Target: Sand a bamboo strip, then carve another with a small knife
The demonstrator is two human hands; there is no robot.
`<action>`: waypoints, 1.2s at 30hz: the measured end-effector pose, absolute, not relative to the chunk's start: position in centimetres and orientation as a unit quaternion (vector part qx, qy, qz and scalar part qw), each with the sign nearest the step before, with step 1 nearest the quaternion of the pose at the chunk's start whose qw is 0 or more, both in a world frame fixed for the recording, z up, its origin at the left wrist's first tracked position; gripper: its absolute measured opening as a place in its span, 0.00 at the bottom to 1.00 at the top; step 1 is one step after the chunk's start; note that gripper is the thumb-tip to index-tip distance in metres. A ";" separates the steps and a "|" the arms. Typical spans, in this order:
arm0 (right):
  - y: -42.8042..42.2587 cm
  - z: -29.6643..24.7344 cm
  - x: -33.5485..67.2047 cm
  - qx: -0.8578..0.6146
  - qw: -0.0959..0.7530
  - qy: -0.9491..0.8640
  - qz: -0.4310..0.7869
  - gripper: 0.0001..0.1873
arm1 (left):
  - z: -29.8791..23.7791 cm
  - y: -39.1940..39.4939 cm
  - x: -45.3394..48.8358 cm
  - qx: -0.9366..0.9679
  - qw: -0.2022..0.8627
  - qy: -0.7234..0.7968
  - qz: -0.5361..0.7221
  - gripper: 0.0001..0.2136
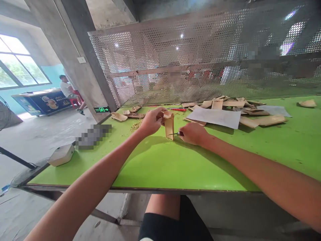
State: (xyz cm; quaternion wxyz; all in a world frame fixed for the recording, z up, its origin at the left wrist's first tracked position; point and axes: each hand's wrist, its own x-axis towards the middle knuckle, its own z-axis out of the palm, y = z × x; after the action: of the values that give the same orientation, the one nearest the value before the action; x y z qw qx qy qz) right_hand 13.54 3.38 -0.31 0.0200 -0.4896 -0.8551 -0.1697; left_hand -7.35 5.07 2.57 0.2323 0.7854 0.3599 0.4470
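Note:
My left hand (152, 121) grips the top of a pale piece of bamboo (169, 128), which stands upright on the green table (160, 164). My right hand (193, 133) is closed round the handle of a small carving knife (177, 133). The thin blade points left and lies against the lower part of the bamboo piece. Most of the handle is hidden inside my fist. Fine shavings (136, 125) are scattered on the table to the left of my left hand.
Several bamboo pieces (234, 103) are heaped at the back right around a white paper sheet (215, 117). A red tool (178, 109) lies behind my hands. A perforated metal screen (160, 67) borders the table's back. A white box (62, 155) sits front left; a person (67, 88) sits far left.

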 end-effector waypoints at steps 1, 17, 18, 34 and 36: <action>3.4 -0.3 13.6 -0.489 0.022 -0.856 -0.168 0.20 | 2.6 5.0 -7.3 0.784 0.239 0.358 0.447 0.10; 3.7 -0.6 13.2 -0.480 0.030 -0.864 -0.148 0.17 | 2.6 5.8 -7.7 0.762 0.337 0.311 0.458 0.10; 3.6 -0.4 13.1 -0.479 0.022 -0.865 -0.150 0.18 | 2.6 5.8 -7.7 0.760 0.339 0.311 0.458 0.10; 3.9 1.1 12.3 -0.449 -0.042 -0.885 -0.112 0.16 | 2.1 7.6 -9.1 0.720 0.406 0.300 0.476 0.14; 3.8 1.2 12.2 -0.445 -0.046 -0.887 -0.117 0.16 | 2.0 7.6 -9.1 0.717 0.411 0.298 0.479 0.15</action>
State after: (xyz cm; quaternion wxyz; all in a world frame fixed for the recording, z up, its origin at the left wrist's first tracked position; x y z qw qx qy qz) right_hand 12.21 3.81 1.22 -0.0463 -0.4448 -0.8868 -0.1165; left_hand -9.08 7.59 2.05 0.4106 0.7165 0.2976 0.4790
